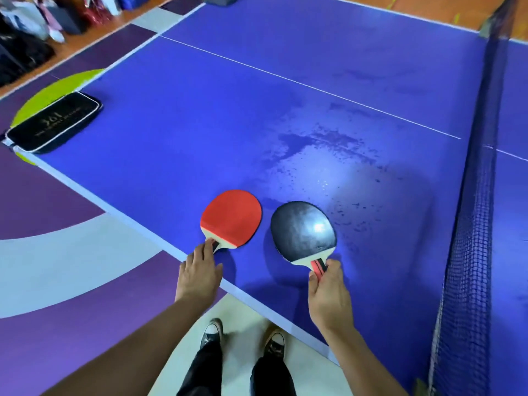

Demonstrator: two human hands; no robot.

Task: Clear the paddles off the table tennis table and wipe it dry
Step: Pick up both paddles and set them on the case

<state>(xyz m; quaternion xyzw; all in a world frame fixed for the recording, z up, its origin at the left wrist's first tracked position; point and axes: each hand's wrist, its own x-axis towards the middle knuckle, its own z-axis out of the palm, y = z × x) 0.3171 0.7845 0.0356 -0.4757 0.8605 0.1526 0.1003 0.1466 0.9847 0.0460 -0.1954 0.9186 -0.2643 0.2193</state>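
In the head view, to be feared first: letting slip the round black rubber-faced paddle, held only at the end of its red and black handle and seemingly raised a little over the blue table tennis bench, judging by the shadow under it. If dropped, likely to land at the rim of the wet patch of drops and smears just beyond it and get a damp face. Also possible: pushing away the round red rubber-faced paddle instead of taking it, or nudging it off the near edge, since lying flat close to that edge with the handle toward the person. Later, while wiping, easy to miss the scattered drops reaching toward the dark mesh net; no cloth visible anywhere here. Left hand: mostly open, fingers laid almost straight on the handle of the red one, thumb spread aside, not closed round it as far as can be seen. Right hand: closed on the handle of the black one, thumb and fingers curled around it. Both paddles side by side, near each other but apart, not yet cleared. Well apart at the left corner, lying flat: a black zipped case with pale piping, perhaps meant for them.
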